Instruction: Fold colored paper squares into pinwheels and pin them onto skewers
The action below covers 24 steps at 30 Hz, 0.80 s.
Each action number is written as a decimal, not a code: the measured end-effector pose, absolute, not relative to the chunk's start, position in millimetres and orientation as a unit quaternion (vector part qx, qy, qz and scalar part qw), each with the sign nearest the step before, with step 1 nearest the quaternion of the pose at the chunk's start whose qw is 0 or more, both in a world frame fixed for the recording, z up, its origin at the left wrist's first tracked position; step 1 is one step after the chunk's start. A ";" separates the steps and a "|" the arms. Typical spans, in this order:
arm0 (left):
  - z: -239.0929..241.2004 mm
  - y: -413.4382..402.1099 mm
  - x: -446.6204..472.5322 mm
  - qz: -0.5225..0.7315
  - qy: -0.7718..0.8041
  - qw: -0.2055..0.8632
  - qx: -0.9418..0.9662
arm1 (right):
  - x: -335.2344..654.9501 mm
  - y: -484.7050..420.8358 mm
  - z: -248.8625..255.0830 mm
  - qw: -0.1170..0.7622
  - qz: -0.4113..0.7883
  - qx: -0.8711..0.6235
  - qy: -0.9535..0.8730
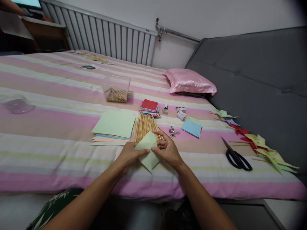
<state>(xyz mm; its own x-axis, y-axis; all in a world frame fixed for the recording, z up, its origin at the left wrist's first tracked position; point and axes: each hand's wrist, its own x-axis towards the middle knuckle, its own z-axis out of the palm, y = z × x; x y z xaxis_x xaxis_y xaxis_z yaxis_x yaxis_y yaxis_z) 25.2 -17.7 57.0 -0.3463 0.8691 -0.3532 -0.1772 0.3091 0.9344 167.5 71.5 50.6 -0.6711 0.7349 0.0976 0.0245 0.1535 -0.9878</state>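
A light green square of paper, partly folded with a corner pointing towards me, is held over the striped bedspread. My left hand pinches its left edge. My right hand pinches its right edge with curled fingers. Just beyond the paper lies a bundle of wooden sticks. A stack of large coloured sheets, green on top, lies to the left of the sticks.
Black scissors lie at the right, near finished paper pinwheels along the grey headboard. A pile of small red squares, a blue sheet, metal pins, a clear box of sticks and a pink pillow lie farther back.
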 end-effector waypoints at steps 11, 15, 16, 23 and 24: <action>70.3 -16.7 3.5 0.621 0.554 0.534 0.152 | 176.3 73.7 54.6 0.362 0.637 -0.215 -0.646; 73.4 -16.1 -4.0 0.638 0.520 0.552 0.134 | 175.2 69.1 53.2 0.351 0.584 -0.185 -0.709; 73.8 -16.0 -4.0 0.637 0.518 0.556 0.131 | 174.6 68.0 52.6 0.341 0.564 -0.177 -0.731; 74.5 -16.9 3.1 0.608 0.526 0.579 0.135 | 173.6 67.9 52.2 0.322 0.463 -0.174 -0.807; 74.2 -17.3 3.7 0.602 0.528 0.582 0.142 | 174.0 68.3 52.7 0.321 0.467 -0.175 -0.805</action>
<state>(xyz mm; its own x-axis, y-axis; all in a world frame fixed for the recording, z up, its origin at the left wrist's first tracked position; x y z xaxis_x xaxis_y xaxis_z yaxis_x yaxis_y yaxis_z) 3.7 -17.3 74.2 -0.2817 0.8511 -0.4430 -0.5504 0.2349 0.8012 174.0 68.3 52.7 -0.7320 0.5822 0.3539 -0.0182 0.5025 -0.8644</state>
